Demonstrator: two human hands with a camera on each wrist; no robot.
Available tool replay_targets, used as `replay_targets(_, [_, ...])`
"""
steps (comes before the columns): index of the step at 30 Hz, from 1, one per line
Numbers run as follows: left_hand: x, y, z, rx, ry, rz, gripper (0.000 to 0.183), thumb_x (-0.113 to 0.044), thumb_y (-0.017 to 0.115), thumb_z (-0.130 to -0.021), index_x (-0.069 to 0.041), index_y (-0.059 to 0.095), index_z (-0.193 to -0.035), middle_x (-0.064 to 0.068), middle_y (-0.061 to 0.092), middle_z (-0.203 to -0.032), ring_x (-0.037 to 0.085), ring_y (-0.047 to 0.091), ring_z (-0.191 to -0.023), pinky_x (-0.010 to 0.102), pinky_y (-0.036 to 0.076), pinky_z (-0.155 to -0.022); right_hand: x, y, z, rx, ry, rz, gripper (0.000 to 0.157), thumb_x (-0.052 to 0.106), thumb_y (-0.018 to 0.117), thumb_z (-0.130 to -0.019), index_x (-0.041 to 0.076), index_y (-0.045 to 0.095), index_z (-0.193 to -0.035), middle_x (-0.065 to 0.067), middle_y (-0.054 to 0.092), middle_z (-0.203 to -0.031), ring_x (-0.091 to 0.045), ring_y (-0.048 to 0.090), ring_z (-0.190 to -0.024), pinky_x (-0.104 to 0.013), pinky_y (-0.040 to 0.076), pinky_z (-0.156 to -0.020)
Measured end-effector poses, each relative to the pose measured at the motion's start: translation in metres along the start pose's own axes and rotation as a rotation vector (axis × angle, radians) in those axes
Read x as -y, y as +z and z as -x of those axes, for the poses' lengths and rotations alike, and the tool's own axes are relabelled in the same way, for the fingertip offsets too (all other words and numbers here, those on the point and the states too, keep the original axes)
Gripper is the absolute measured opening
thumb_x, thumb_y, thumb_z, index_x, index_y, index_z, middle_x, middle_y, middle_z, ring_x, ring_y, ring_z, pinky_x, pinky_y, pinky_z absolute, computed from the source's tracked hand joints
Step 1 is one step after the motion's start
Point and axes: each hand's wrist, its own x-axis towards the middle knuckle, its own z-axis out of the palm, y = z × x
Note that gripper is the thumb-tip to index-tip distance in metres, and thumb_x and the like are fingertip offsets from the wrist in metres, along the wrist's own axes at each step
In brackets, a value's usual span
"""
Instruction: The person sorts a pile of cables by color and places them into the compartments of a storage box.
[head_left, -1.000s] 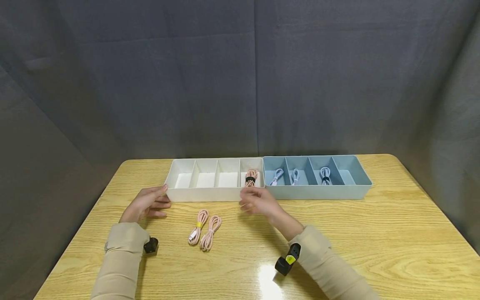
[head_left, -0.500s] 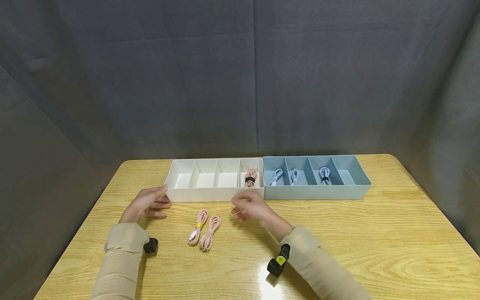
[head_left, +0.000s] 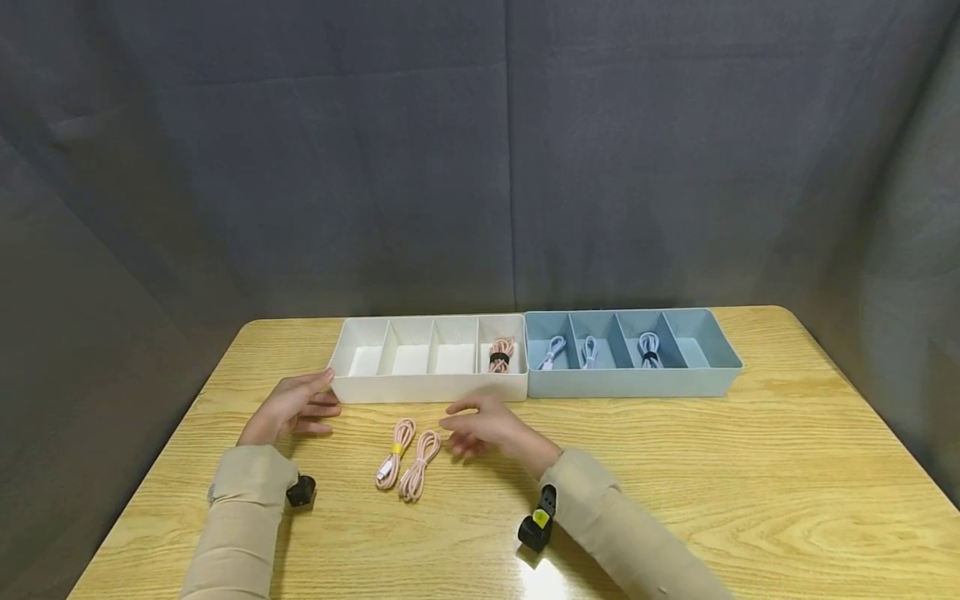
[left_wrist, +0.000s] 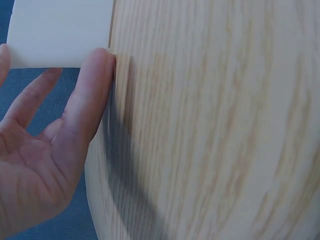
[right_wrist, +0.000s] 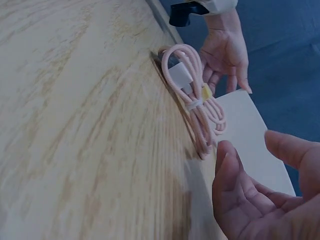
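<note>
My left hand (head_left: 292,406) rests with its fingers against the left end of the white divided box (head_left: 427,389), thumb near the rim. In the left wrist view its fingertips touch the white wall. My right hand (head_left: 487,427) hovers over the table just right of two bundled pink cables, fingers loosely bent and nothing between them. The nearer one, a pink cable with a white tie (head_left: 421,467), shows a white plug in the right wrist view. Beside it lies a pink cable with a yellow tie (head_left: 396,454).
The white box's right compartment holds a pink cable with a black tie (head_left: 501,356). A blue divided box (head_left: 630,383) adjoins it on the right, with pale blue cables (head_left: 650,350) in three compartments. A grey curtain (head_left: 480,167) stands behind the wooden table (head_left: 712,492).
My right hand has moved left and toward me, from the front of the white box's right end to beside the two pink cables. The left hand stays put.
</note>
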Motion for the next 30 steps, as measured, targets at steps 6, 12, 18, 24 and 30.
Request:
replay_targets(6, [-0.002, 0.0, 0.0, -0.005, -0.003, -0.003, 0.074, -0.046, 0.047, -0.092, 0.005, 0.024, -0.14, 0.012, 0.059, -0.101, 0.017, 0.064, -0.083, 0.038, 0.056, -0.072, -0.001, 0.007, -0.005, 0.033, 0.006, 0.041, 0.04, 0.01, 0.065, -0.084, -0.005, 0.053, -0.119, -0.011, 0.064, -0.065, -0.012, 0.057, -0.047, -0.02, 0.05, -0.043])
replay_targets(12, [-0.001, -0.001, 0.001, -0.004, 0.0, -0.013, 0.072, -0.044, 0.047, -0.093, 0.006, 0.025, -0.139, 0.014, 0.058, -0.102, 0.017, 0.064, -0.084, 0.038, 0.056, -0.073, -0.004, 0.012, -0.008, 0.064, 0.039, 0.061, 0.036, 0.008, 0.067, -0.081, -0.003, 0.056, -0.114, -0.009, 0.061, -0.058, -0.011, 0.054, -0.043, -0.018, 0.045, -0.037])
replay_targets(18, [0.0, 0.0, 0.0, -0.005, 0.0, -0.01, 0.073, -0.045, 0.047, -0.092, 0.007, 0.025, -0.139, 0.016, 0.057, -0.105, 0.017, 0.063, -0.084, 0.038, 0.056, -0.073, -0.007, 0.016, -0.01, 0.065, 0.057, 0.116, 0.035, 0.009, 0.069, -0.081, 0.0, 0.058, -0.112, -0.006, 0.058, -0.054, -0.01, 0.053, -0.041, -0.018, 0.041, -0.035])
replay_targets(24, [0.001, 0.0, 0.0, 0.0, 0.003, -0.006, 0.075, -0.047, 0.048, -0.091, 0.007, 0.026, -0.139, 0.015, 0.057, -0.105, 0.018, 0.063, -0.085, 0.039, 0.056, -0.073, -0.006, 0.02, -0.009, 0.038, 0.039, 0.175, 0.028, 0.004, 0.068, -0.08, 0.002, 0.057, -0.107, -0.005, 0.056, -0.051, -0.009, 0.05, -0.038, -0.016, 0.037, -0.032])
replay_targets(30, [0.0, 0.0, 0.001, 0.01, 0.013, -0.004, 0.074, -0.045, 0.048, -0.092, 0.007, 0.026, -0.139, 0.016, 0.056, -0.105, 0.019, 0.062, -0.088, 0.039, 0.055, -0.075, -0.006, 0.02, -0.01, 0.046, 0.038, 0.171, 0.023, 0.0, 0.066, -0.08, 0.001, 0.055, -0.1, -0.008, 0.058, -0.052, -0.011, 0.052, -0.038, -0.018, 0.041, -0.032])
